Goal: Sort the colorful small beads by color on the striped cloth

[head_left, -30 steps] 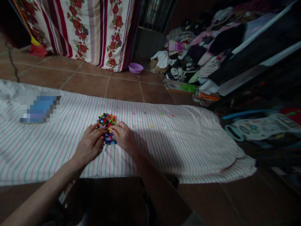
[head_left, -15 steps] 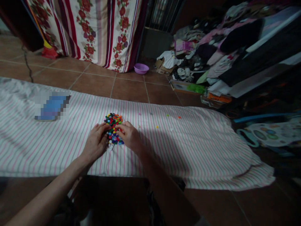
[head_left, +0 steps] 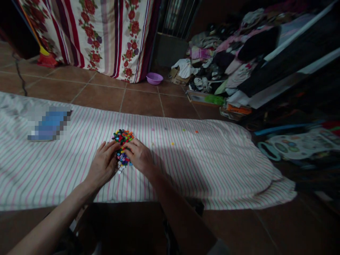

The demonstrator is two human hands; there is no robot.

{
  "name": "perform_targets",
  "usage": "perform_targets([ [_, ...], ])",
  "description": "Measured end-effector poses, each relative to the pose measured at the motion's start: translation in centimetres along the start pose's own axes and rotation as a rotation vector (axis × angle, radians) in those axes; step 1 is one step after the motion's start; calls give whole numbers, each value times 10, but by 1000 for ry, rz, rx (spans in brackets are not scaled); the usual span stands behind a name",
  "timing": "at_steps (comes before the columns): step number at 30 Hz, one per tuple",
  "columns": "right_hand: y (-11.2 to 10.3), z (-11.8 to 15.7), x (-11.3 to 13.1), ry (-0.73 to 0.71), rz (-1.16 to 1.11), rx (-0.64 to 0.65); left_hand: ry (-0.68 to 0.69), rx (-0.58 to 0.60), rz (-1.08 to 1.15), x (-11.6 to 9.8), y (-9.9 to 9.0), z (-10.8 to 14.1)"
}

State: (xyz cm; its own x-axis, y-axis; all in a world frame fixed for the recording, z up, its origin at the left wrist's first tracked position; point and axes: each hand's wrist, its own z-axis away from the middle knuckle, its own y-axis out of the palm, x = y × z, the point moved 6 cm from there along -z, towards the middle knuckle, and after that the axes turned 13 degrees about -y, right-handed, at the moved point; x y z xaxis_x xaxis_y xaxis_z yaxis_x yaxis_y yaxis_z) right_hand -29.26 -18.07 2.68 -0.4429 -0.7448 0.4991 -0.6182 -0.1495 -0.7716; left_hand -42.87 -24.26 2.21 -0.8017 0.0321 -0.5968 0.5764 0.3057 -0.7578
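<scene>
A pile of small multicoloured pieces (head_left: 122,136) lies on a striped cloth (head_left: 87,134). My left hand (head_left: 103,163) rests at the pile's left side, fingers spread and touching its edge. From the right, my right hand (head_left: 138,154) reaches onto the pile with its fingers bent over the pieces; whether it grips one is too small to tell. To the right, several single pieces lie apart in two loose rows, among them an orange one (head_left: 197,131) and a yellow one (head_left: 172,143). White pieces (head_left: 120,170) sit at the pile's near edge.
A blurred blue flat object (head_left: 50,124) lies on the cloth at the left. Beyond the cloth are a tiled floor, a purple basin (head_left: 154,78), a floral curtain (head_left: 106,39) and a heap of clothes (head_left: 220,56). Dark items stand at the right.
The view has shifted, so the scene sits slightly further left. My right hand's fingers have moved a little over the pile; my left hand stays beside it.
</scene>
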Motion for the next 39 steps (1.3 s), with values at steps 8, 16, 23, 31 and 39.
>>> perform_targets([
  [8,-4,-2,6,-33,-43,-44,34,-38,-41,-2,0,0],
  [16,-33,1,-5,-48,-80,-195,28,-87,-36,-4,-6,-1],
  [23,-104,35,-69,155,-38,-497,40,-89,-66,-6,-7,0],
  [31,-189,121,-146,454,191,-707,18,-88,-56,0,-4,1],
  [39,-213,175,-179,544,421,-613,36,-103,-57,-3,-5,1],
])
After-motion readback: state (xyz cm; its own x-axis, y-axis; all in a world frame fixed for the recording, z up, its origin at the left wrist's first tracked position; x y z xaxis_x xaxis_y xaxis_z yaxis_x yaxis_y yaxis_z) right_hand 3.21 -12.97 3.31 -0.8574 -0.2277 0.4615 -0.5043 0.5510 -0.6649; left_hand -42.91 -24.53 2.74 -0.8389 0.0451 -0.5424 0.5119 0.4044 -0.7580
